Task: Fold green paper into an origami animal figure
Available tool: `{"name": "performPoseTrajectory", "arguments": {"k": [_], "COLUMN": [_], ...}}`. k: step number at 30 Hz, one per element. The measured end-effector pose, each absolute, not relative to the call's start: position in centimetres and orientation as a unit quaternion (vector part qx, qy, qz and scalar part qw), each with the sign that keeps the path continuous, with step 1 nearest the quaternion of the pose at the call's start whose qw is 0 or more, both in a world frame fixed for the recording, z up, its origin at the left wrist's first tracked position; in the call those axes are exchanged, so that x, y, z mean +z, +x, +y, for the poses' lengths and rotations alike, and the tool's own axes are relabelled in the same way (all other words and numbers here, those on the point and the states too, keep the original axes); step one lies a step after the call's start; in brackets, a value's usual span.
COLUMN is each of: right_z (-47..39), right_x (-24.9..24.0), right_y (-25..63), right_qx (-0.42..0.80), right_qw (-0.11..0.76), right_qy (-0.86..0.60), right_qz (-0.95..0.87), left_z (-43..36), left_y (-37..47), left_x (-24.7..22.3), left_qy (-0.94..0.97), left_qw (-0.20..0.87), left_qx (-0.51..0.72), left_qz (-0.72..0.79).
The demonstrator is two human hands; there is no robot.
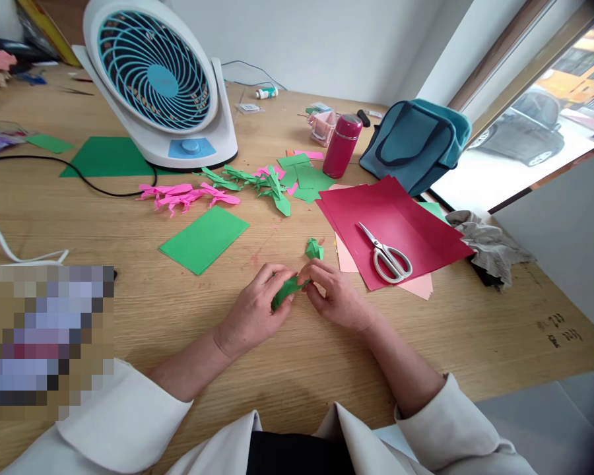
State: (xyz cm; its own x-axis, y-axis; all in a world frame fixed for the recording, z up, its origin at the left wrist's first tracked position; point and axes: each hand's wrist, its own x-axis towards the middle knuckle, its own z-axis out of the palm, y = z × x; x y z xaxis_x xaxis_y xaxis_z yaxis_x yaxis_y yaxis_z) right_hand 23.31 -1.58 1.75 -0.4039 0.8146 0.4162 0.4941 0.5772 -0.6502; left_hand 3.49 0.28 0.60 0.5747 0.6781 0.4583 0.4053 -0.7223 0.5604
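A small piece of folded green paper is held low over the wooden table between both hands. My left hand pinches its left part between thumb and fingers. With bent fingers, my right hand grips its upper right end; the fingers hide part of that end. Just beyond the right fingertips lies a small crumpled-looking green paper piece. A flat green paper stack rests to the left, beyond my left hand. White-handled scissors lie on dark red sheets at the right.
Folded pink paper figures and folded green paper figures lie across the middle, near green paper squares. A fan stands at the back left. A red flask and teal bag stand at the back right.
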Motion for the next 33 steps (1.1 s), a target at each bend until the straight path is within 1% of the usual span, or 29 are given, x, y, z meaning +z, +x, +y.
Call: {"name": "performPoseTrajectory", "arguments": {"k": [8, 11, 16, 20, 26, 33], "right_z": [-1.7, -1.8, -1.8, -1.8, -1.7, -1.5], "right_x": [1.7, 1.6, 1.9, 2.3, 1.6, 1.0], "right_y": [23.1, 23.2, 23.5, 23.4, 23.1, 23.3], "right_qx": [0.245, 0.29, 0.352, 0.335, 0.309, 0.282], "right_qw": [0.391, 0.397, 0.371, 0.356, 0.352, 0.328], "right_qy": [-0.41, -0.43, -0.444, -0.468, -0.489, -0.488], "right_qz": [-0.787, -0.758, -0.736, -0.736, -0.736, -0.758], "left_z": [0.3, 0.3, 0.5, 0.6, 0.3, 0.3], "left_y": [3.3, 3.2, 3.0, 2.9, 3.0, 3.1], "left_x": [0.4, 0.3, 0.4, 0.8, 1.3, 1.2], "left_qy": [0.854, 0.849, 0.858, 0.879, 0.92, 0.929], "left_qw": [0.202, 0.182, 0.128, 0.056, -0.052, -0.05], "left_qx": [0.332, 0.337, 0.335, 0.312, 0.252, 0.23], "left_qz": [0.346, 0.363, 0.368, 0.356, 0.296, 0.285]}}
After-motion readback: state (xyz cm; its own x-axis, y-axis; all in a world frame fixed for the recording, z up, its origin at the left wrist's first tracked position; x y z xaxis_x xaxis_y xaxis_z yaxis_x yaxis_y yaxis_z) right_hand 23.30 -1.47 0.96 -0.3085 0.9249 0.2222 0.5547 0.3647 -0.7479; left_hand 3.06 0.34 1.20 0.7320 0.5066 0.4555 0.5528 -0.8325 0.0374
